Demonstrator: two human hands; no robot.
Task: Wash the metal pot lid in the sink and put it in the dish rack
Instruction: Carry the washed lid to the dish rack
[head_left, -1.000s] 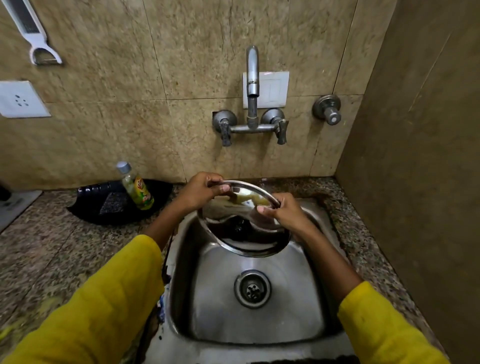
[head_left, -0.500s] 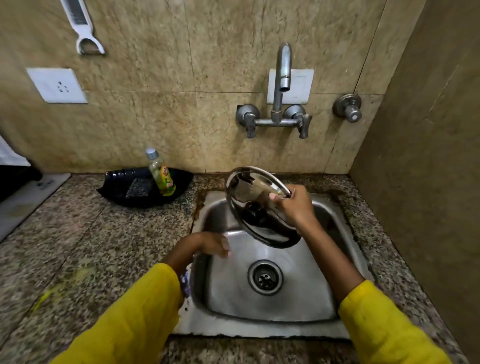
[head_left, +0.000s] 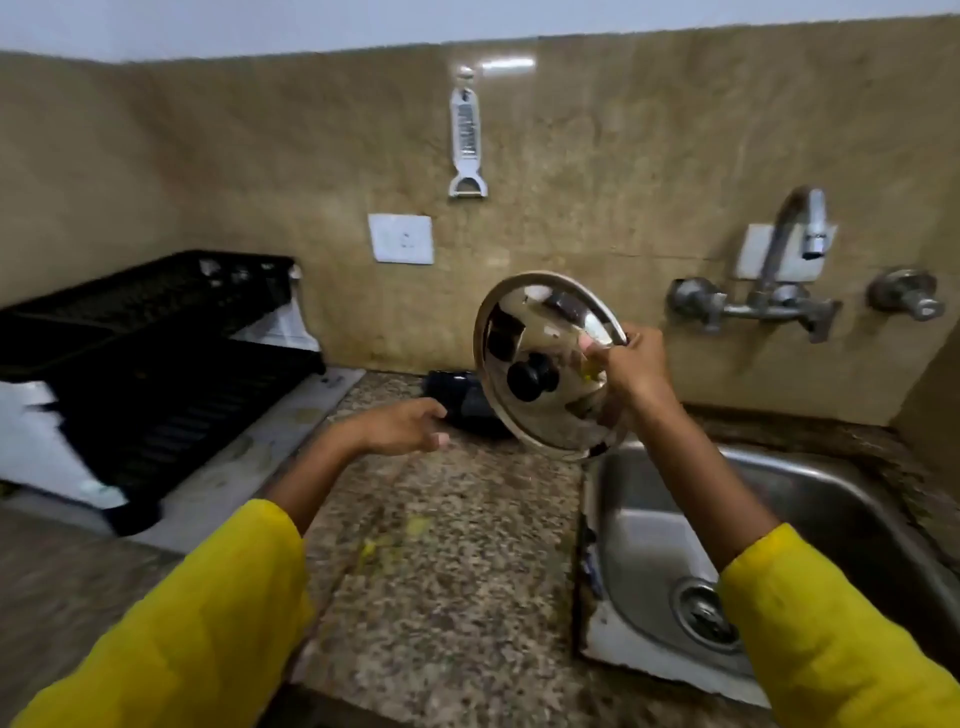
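My right hand (head_left: 626, 366) grips the rim of the round metal pot lid (head_left: 540, 332), which stands almost upright with its black knob facing me, held in the air above the left edge of the steel sink (head_left: 649, 530). My left hand (head_left: 402, 426) hovers over the granite counter with fingers apart and nothing in it, left of the lid. The black dish rack (head_left: 156, 364) stands on the counter at the far left, apart from both hands.
A black tray (head_left: 457, 400) lies on the counter behind the lid against the wall. The tap (head_left: 789, 249) projects from the tiled wall above the sink. A white peeler (head_left: 467, 140) hangs on the wall over a socket (head_left: 401, 239). Speckled counter (head_left: 441, 571) lies between rack and sink.
The view has swung left, bringing the dish rack into sight. My right hand has lifted the lid up and out of the sink toward the left. My left hand rose from the sink's edge over the counter.
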